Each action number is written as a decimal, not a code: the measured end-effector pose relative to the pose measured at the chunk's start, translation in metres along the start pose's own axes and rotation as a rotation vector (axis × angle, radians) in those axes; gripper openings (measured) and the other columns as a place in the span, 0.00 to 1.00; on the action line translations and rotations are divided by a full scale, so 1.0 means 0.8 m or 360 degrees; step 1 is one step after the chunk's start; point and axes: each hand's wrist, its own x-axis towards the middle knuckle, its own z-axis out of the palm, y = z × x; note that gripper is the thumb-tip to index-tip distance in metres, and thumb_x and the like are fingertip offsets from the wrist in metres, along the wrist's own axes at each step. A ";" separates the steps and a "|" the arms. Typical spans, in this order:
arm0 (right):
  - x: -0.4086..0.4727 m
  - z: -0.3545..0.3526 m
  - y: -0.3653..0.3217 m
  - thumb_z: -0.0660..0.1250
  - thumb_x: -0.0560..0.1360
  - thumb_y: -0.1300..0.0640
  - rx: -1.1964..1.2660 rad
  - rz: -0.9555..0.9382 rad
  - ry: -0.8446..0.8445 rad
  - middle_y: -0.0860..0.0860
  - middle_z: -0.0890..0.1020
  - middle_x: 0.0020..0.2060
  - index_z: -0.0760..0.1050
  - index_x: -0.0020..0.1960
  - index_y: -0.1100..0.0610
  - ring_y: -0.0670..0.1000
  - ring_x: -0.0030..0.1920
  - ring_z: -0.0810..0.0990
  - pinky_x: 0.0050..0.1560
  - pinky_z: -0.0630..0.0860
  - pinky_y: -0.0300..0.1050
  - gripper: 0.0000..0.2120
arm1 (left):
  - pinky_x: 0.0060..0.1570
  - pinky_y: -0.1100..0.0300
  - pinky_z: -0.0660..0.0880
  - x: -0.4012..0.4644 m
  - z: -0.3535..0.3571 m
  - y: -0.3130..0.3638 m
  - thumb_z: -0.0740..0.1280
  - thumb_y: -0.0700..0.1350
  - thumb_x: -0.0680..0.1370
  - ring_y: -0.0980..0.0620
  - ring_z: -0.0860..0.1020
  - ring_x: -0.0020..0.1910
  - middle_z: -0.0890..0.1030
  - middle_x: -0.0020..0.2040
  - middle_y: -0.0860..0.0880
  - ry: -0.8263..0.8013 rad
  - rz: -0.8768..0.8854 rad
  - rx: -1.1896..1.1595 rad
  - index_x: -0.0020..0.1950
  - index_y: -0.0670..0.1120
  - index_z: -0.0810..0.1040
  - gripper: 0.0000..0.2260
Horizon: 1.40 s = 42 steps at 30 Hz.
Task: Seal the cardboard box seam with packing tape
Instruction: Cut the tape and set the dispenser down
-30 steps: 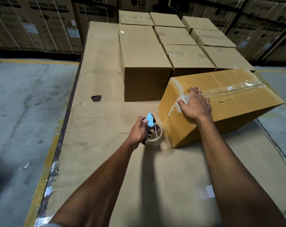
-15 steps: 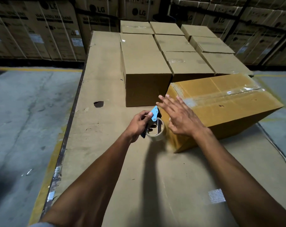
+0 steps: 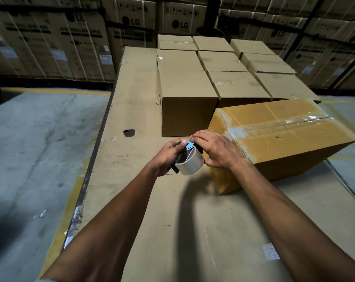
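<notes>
Left hand: your left hand (image 3: 167, 156) is curled around the tape dispenser (image 3: 187, 159), gripping it from the left side, thumb up near the blue blade tab (image 3: 189, 145).
Right hand: your right hand (image 3: 218, 150) is on the dispenser's far side, fingers bent over its top edge and pinching at the roll; you cannot see which part the fingertips hold.
Tape roll: the roll of packing tape (image 3: 192, 164) sits in the dispenser between your two hands, held in the air above the work surface, just beside the near-left corner of the box.
Box: the cardboard box (image 3: 290, 143) lies to the right of your hands, turned at an angle, neither hand touching it.
Seam: the seam (image 3: 282, 124) along its top carries a glossy strip of clear tape that wraps down over the left end.
Surface: flat cardboard sheeting (image 3: 136, 110) covers the surface under the box.
Behind: a block of plain closed cartons (image 3: 184, 86) stands just beyond the box.
Background: printed cartons (image 3: 75, 47) are stacked along the back.
</notes>
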 end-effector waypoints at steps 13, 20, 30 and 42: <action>0.007 0.002 -0.010 0.80 0.68 0.53 0.0050 0.0148 -0.0044 0.52 0.81 0.59 0.75 0.67 0.54 0.54 0.60 0.78 0.63 0.78 0.52 0.29 | 0.61 0.50 0.80 -0.001 -0.015 0.015 0.67 0.68 0.83 0.44 0.87 0.60 0.89 0.61 0.45 0.0038 0.0212 0.0100 0.66 0.49 0.85 0.25; 0.014 0.001 -0.025 0.78 0.71 0.41 0.0142 0.0486 -0.0216 0.50 0.81 0.55 0.74 0.66 0.50 0.54 0.57 0.78 0.54 0.76 0.50 0.28 | 0.62 0.47 0.83 -0.010 -0.024 0.051 0.74 0.74 0.73 0.51 0.85 0.61 0.86 0.67 0.55 -0.0070 0.0617 0.1334 0.74 0.58 0.78 0.34; 0.017 0.038 -0.040 0.80 0.68 0.41 0.0369 0.0659 -0.0503 0.49 0.83 0.57 0.75 0.63 0.51 0.55 0.60 0.79 0.53 0.79 0.53 0.29 | 0.56 0.45 0.81 0.013 -0.035 0.019 0.81 0.57 0.74 0.39 0.83 0.61 0.86 0.64 0.46 -0.0033 0.0542 0.2035 0.72 0.52 0.80 0.29; 0.051 0.003 0.008 0.74 0.79 0.46 -0.0084 0.0743 -0.0324 0.52 0.80 0.69 0.76 0.73 0.50 0.55 0.71 0.75 0.72 0.72 0.55 0.25 | 0.52 0.49 0.81 0.041 -0.057 -0.046 0.77 0.54 0.76 0.39 0.83 0.59 0.87 0.59 0.46 -0.0071 0.0217 0.2123 0.66 0.54 0.86 0.18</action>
